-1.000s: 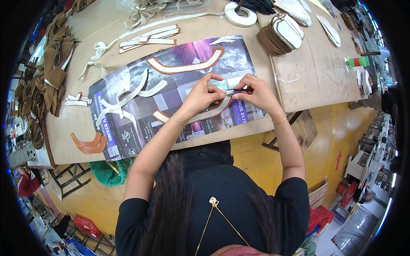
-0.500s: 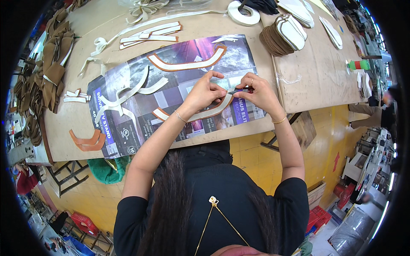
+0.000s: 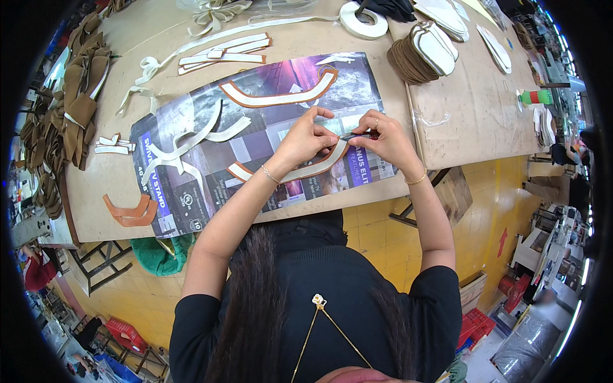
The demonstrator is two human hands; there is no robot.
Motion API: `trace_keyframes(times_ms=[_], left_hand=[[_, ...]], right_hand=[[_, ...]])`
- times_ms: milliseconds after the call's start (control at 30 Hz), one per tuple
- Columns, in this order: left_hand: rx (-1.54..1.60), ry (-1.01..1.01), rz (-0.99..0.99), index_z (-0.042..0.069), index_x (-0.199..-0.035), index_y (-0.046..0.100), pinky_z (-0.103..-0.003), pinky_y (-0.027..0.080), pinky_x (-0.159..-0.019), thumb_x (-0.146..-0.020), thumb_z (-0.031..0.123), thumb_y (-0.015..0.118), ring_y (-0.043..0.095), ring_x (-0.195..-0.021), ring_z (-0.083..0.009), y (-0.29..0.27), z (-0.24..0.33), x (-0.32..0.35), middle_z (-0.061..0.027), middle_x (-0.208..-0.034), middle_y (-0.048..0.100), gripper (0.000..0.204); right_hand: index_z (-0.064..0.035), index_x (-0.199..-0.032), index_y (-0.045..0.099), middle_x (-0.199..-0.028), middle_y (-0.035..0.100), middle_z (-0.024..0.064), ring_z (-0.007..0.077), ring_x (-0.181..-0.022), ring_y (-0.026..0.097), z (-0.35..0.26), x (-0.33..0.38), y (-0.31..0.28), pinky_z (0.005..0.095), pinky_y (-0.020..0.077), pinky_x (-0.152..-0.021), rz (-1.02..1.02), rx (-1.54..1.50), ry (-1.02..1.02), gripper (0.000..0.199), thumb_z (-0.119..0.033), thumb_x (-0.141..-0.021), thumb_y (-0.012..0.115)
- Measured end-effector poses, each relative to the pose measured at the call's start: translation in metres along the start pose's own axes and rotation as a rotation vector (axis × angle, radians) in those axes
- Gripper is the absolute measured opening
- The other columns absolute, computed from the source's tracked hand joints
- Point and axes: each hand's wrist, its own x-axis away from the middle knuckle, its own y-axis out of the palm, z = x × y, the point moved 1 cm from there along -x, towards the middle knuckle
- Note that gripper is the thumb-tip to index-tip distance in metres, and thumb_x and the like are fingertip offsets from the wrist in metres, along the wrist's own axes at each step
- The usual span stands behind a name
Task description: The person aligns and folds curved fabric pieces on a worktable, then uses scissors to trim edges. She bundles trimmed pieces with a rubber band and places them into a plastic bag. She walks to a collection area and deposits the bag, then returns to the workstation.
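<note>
Both my hands work over a printed glossy sheet (image 3: 191,159) spread on the tan worktable (image 3: 460,115). My left hand (image 3: 308,137) presses its fingers on a curved strip (image 3: 300,171) with a brown edge and a white face. My right hand (image 3: 382,137) pinches a thin dark tool (image 3: 353,135) whose tip meets the strip's upper end, close to my left fingertips. A similar curved strip (image 3: 274,97) lies farther back on the sheet, and white curved strips (image 3: 185,143) lie to the left of it.
Brown leather pieces (image 3: 70,96) are heaped at the table's left. Two orange curved pieces (image 3: 129,210) lie near the front edge. A tape roll (image 3: 363,19), a stack of insoles (image 3: 424,51) and a green-red object (image 3: 535,97) sit at the back and right.
The hands stay in the same spot on the strip; the fingers have shifted only slightly.
</note>
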Motion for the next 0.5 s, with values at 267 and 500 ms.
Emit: trace_keyframes(times_ms=[267,500], left_hand=[[-0.018,-0.021,0.025,0.0,-0.123,0.04,-0.024,0.053,-0.067,-0.085,-0.001,0.067,0.064,-0.078,-0.0123,0.0006,0.0021,0.0007,-0.0129,-0.088,0.07,0.047],[-0.008,0.011,0.004,0.0,-0.123,0.04,-0.024,0.053,-0.067,-0.085,-0.001,0.067,0.064,-0.079,-0.0123,0.0011,-0.0004,-0.0003,-0.0129,-0.087,0.07,0.046]], right_hand=[[-0.0003,-0.08,0.067,-0.078,0.059,0.0007,0.0078,-0.061,0.051,0.0036,0.0025,0.0056,0.0232,0.0426,-0.056,0.062,-0.022,0.038,0.017,-0.01,-0.075,0.08],[0.0,-0.082,0.066,-0.078,0.058,-0.0013,0.005,-0.06,0.046,0.0038,0.0057,0.0034,0.021,0.04,-0.055,0.015,-0.091,0.103,0.02,-0.011,-0.074,0.081]])
